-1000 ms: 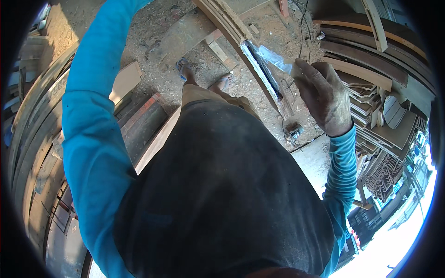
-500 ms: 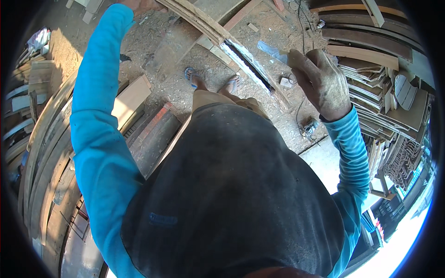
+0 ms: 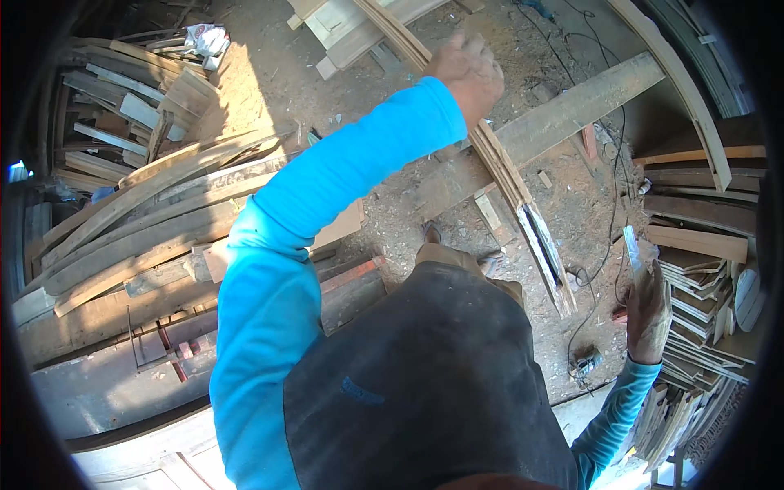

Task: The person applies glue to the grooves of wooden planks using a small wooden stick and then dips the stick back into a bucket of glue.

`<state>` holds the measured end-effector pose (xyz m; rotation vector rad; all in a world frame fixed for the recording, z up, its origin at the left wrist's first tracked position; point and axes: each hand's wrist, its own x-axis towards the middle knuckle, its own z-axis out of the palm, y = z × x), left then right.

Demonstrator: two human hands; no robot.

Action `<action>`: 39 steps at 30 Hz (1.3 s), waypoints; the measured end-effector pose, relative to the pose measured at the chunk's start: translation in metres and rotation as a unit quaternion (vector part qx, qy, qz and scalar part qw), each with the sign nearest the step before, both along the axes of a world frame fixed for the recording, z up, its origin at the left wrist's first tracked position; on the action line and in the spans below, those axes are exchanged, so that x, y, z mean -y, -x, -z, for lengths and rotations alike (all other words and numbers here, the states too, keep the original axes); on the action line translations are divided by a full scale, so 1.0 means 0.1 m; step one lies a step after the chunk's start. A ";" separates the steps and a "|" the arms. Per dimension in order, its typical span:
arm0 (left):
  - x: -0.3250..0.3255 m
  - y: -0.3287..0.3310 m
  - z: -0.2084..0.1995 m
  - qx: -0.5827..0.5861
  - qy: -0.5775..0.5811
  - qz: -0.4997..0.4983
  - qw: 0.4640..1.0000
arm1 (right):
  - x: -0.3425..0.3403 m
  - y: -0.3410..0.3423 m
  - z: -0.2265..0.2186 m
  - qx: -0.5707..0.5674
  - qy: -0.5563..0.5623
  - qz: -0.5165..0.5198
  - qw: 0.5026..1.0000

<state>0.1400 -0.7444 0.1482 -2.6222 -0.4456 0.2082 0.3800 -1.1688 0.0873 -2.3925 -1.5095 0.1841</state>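
The left hand [image 3: 467, 72] is gripping, fingers closed, a long curved bundle of thin wooden strips [image 3: 498, 167] at its far end. The right hand [image 3: 649, 314] is pinching a thin pale strip [image 3: 633, 249]. The bundle is probably springy and awkward (a mid-length hold would balance it better).

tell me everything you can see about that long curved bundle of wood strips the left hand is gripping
The curved bundle of wood strips is several thin, pale brown laths stacked face to face, bowed along their length. It runs from the top of the view down to the right, ending near the sawdust floor, where the strips splay apart and show a dark gap. The left hand is closed around its upper part. It crosses over a wide flat plank.
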 end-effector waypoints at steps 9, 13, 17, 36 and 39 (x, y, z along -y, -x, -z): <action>0.81 0.39 -1.44 -0.004 0.324 0.317 0.891 | -0.26 0.46 -0.33 -0.035 -0.021 0.169 0.985; 0.41 0.93 -1.39 0.010 0.344 0.350 0.871 | -0.53 0.98 -0.37 -0.008 -0.038 0.213 0.976; 0.05 1.32 -1.43 0.026 0.351 0.372 0.859 | -0.91 1.43 -0.47 0.013 -0.046 0.221 0.974; -2.57 2.92 -0.24 0.123 0.435 0.071 0.889 | -2.80 2.36 -1.15 0.061 -0.084 0.098 0.990; -3.42 3.23 0.45 0.138 0.457 -0.113 0.871 | -3.53 2.33 -1.41 0.112 -0.066 0.031 0.991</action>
